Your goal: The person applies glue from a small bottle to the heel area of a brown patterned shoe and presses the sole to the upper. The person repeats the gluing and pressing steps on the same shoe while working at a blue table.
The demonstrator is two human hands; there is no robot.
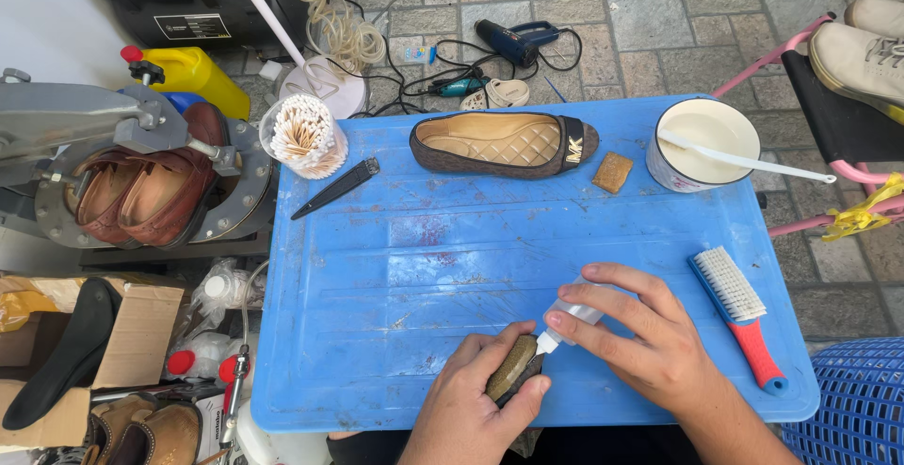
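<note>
My left hand grips a small brown and dark shoe part at the near edge of the blue tray. My right hand holds a small clear squeeze bottle, tilted so its white nozzle touches that part. A brown quilted flat shoe lies on its side at the tray's far edge. Beside its toe sits a small tan block.
On the tray: a white pot with a white stick, a red-handled brush, a black tool, a cup of thin wooden sticks. Left stands a shoe press with brown shoes. A blue basket is at right.
</note>
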